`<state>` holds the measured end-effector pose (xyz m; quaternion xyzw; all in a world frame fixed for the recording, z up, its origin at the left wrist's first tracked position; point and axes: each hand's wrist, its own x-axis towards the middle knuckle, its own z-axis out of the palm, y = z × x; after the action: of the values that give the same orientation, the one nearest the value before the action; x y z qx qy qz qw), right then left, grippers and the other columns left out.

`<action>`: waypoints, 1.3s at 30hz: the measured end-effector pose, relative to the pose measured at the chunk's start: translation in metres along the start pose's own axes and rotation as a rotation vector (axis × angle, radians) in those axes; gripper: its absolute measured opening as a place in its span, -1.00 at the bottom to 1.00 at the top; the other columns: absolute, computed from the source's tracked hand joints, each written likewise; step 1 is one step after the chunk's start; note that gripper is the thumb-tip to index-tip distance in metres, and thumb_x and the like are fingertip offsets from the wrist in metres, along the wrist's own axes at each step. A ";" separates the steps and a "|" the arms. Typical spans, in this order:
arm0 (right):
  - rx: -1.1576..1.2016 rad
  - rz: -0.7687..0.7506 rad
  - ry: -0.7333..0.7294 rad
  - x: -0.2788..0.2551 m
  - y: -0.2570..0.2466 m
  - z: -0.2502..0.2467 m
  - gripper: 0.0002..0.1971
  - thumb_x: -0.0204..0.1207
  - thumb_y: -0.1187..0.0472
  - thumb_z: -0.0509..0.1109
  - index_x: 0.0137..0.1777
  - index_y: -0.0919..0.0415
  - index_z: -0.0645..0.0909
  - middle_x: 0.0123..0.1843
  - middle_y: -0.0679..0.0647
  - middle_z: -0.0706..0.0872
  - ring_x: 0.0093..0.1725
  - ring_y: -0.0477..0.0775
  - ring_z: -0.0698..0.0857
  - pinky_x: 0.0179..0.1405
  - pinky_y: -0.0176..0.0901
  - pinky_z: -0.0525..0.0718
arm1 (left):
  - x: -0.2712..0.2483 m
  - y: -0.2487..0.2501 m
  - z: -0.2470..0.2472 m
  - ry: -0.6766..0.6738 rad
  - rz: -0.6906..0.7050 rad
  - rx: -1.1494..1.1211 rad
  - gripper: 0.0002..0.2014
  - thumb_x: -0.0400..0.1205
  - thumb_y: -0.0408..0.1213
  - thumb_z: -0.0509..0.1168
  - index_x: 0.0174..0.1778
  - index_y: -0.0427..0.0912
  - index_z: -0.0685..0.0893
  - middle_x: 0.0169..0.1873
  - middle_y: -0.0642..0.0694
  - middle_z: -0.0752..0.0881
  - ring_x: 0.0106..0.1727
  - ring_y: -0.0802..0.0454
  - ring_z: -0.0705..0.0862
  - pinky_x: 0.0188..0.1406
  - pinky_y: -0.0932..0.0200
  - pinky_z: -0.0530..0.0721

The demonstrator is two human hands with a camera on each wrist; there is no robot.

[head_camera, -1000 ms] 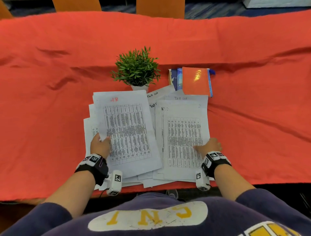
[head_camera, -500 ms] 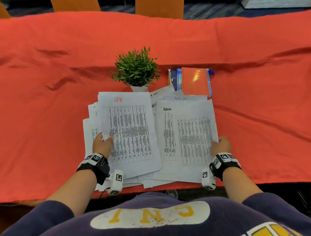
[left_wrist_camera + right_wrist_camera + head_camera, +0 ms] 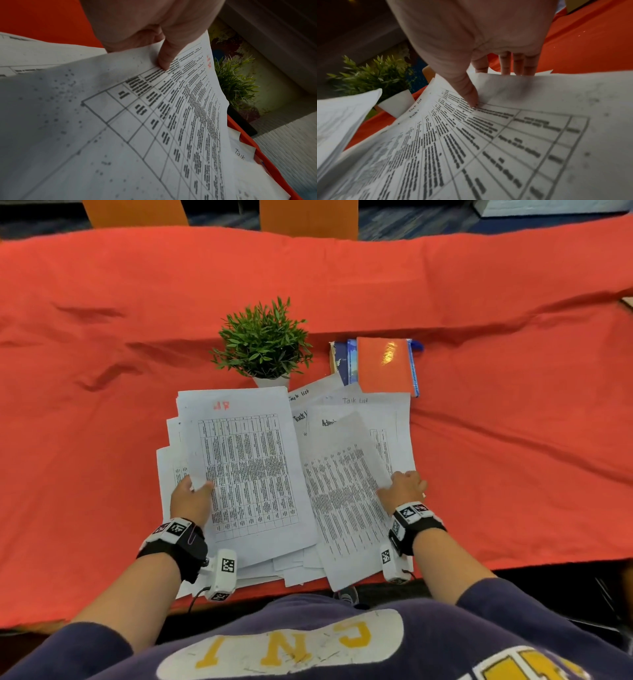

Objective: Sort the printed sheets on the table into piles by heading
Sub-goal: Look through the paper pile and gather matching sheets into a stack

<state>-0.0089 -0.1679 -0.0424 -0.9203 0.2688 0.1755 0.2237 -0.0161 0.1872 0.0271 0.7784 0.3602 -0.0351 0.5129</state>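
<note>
Printed table sheets lie overlapped at the near edge of the red table. My left hand pinches the left edge of the top sheet with a red heading, thumb on the print and fingers under it. My right hand pinches the right edge of a lifted, tilted sheet, thumb on top and fingers below. Under it lies a sheet headed "Admin". Sheets handwritten "Task list" stick out behind.
A small potted plant stands just behind the papers. To its right lies a stack of notebooks with an orange cover on top. The red tablecloth spreads wide on both sides. Orange chair backs stand beyond the far edge.
My right hand has slid right, taken the top right sheet by its edge and raised it, baring the "Admin" sheet. My left hand has curled the left sheet's edge up slightly.
</note>
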 end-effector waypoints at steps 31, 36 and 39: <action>0.649 -0.205 0.391 0.001 0.021 -0.101 -0.78 0.65 0.27 0.26 0.23 0.31 0.61 0.07 0.22 0.71 0.04 0.16 0.65 0.00 -0.10 0.55 | 0.022 -0.005 0.002 -0.067 0.048 0.025 -0.43 0.68 -0.16 0.24 0.61 -0.20 0.29 0.60 -0.12 0.32 0.60 -0.15 0.31 0.59 -0.13 0.26; 0.870 -0.313 0.272 -0.006 -0.008 -0.112 -0.79 0.64 0.14 0.29 0.13 0.26 0.59 -0.03 0.09 0.76 -0.14 -0.14 0.77 -0.16 -0.20 0.73 | 0.019 0.007 0.009 -0.072 0.098 0.029 -0.45 0.71 -0.23 0.21 0.62 -0.23 0.24 0.61 -0.16 0.28 0.61 -0.15 0.28 0.59 -0.06 0.24; 0.978 -0.319 0.076 -0.012 -0.035 -0.093 -0.76 0.63 0.15 0.30 0.16 0.29 0.64 0.05 0.12 0.80 -0.03 0.05 0.80 -0.06 -0.06 0.76 | 0.009 0.017 0.018 -0.104 0.128 0.007 -0.49 0.71 -0.24 0.21 0.60 -0.19 0.31 0.57 -0.11 0.38 0.57 -0.13 0.36 0.55 -0.04 0.31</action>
<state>0.0199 -0.1837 0.0516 -0.7435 0.1835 -0.0405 0.6418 0.0062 0.1735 0.0278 0.7986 0.2826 -0.0439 0.5295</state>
